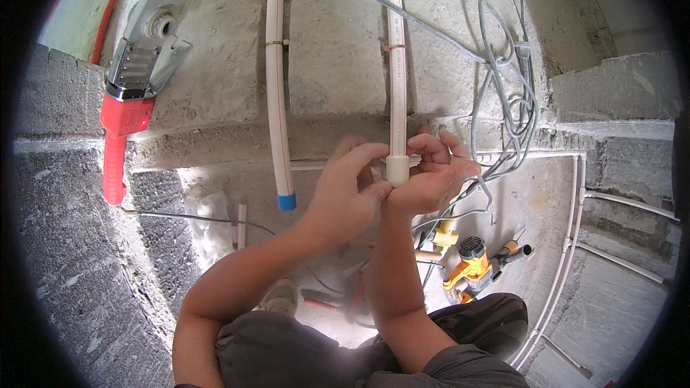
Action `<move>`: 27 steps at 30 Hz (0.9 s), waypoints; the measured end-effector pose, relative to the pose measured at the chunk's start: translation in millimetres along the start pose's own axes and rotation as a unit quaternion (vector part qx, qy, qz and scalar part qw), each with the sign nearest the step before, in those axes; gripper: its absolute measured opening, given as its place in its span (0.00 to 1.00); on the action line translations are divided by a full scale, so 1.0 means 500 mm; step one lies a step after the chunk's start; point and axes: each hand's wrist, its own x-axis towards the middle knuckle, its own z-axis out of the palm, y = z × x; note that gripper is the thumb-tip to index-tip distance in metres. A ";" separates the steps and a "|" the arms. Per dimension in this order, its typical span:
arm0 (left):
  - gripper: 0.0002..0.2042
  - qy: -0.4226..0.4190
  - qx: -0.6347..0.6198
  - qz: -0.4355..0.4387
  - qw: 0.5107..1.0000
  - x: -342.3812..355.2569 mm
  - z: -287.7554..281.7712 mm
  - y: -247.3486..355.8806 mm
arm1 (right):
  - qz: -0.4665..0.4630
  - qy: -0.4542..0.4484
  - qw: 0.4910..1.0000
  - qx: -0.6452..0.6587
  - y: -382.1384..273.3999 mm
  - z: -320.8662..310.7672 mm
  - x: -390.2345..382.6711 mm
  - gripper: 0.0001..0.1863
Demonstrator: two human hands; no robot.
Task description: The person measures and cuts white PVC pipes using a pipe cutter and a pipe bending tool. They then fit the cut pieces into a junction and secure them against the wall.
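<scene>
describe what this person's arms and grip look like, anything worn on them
The left forearm and right forearm are bare, with no watch or bracelet visible. Left grip and right grip are ungloved. A dark grey sleeve covers the right upper arm.

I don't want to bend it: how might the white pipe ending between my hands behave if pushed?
The white pipe is probably stiff, as it runs nearly straight. The band around it may limit sideways movement there.
</scene>
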 end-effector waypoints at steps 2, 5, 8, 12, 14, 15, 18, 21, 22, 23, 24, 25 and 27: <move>0.21 -0.021 -0.018 -0.018 0.999 0.008 -0.005 -0.007 | -0.006 -0.010 1.000 -0.002 0.004 -0.003 0.001 0.47; 0.21 -0.047 -0.015 -0.029 0.998 0.018 -0.016 0.004 | 0.014 -0.009 1.000 -0.006 -0.002 -0.003 0.002 0.47; 0.20 -0.032 -0.047 -0.032 0.998 0.008 -0.013 -0.015 | 0.023 -0.007 1.000 0.009 -0.007 0.002 -0.002 0.46; 0.21 0.019 -0.065 -0.041 0.997 -0.009 0.001 -0.021 | 0.004 0.011 1.000 0.019 -0.010 0.010 -0.006 0.44; 0.22 0.017 -0.055 -0.024 0.998 -0.008 0.001 -0.018 | -0.021 0.016 1.000 0.011 -0.006 0.008 -0.006 0.44; 0.22 0.009 -0.030 -0.017 0.999 -0.006 -0.001 -0.016 | -0.033 0.020 0.999 0.026 0.000 0.007 -0.004 0.43; 0.22 -0.008 0.017 -0.013 1.000 -0.001 -0.006 0.000 | -0.051 0.030 0.997 0.053 0.012 0.003 0.001 0.41; 0.24 -0.008 0.025 -0.044 0.999 -0.006 0.000 0.032 | -0.050 0.022 0.996 0.066 0.018 -0.004 -0.005 0.39; 0.24 -0.003 0.038 -0.050 0.998 -0.009 0.008 0.051 | -0.061 0.014 0.994 0.085 0.023 -0.004 -0.004 0.38; 0.25 0.003 0.051 -0.057 0.997 -0.010 0.014 0.059 | -0.072 0.005 0.992 0.104 0.026 -0.006 -0.005 0.38; 0.25 0.003 0.042 -0.070 0.997 -0.007 0.018 0.054 | -0.073 0.001 0.991 0.109 0.025 -0.007 -0.005 0.37; 0.26 0.004 0.033 -0.084 0.996 -0.003 0.023 0.044 | -0.074 -0.003 0.991 0.115 0.022 -0.008 -0.006 0.37; 0.25 0.005 0.018 -0.107 0.994 -0.001 0.029 0.047 | -0.078 -0.002 0.988 0.133 0.021 -0.009 -0.006 0.37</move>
